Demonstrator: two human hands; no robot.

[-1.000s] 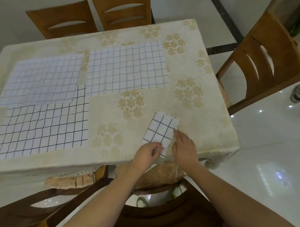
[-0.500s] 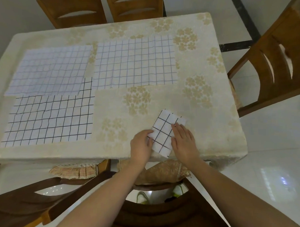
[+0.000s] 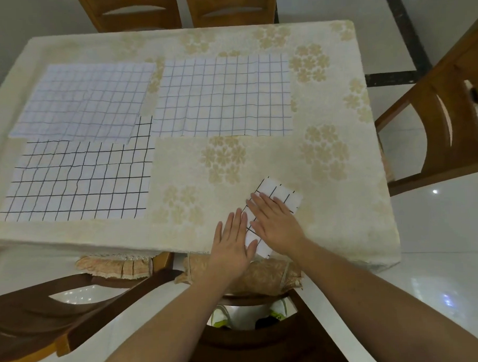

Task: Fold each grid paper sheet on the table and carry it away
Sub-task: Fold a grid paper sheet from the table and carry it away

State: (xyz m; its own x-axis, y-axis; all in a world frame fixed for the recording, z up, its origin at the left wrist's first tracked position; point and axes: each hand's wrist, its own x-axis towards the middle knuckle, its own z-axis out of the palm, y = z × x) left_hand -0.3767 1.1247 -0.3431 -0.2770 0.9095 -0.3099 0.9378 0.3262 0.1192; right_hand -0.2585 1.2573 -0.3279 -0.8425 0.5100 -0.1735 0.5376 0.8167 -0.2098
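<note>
Both hands now lie flat on the folded sheet (image 3: 283,197) at the near right edge of the desk (image 3: 342,231). Half a second ago the left hand (image 3: 233,242) was pinching its near edge; now its fingers are straight and press down, like the right hand (image 3: 276,223). I judge the crease is being flattened, so carrying away comes next. Three sheets (image 3: 78,178) wait unfolded, far left.

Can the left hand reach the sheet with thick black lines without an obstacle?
Probably yes. The left hand lies flat beside the folded paper, and only bare tablecloth separates it from the black-lined sheet.
</note>
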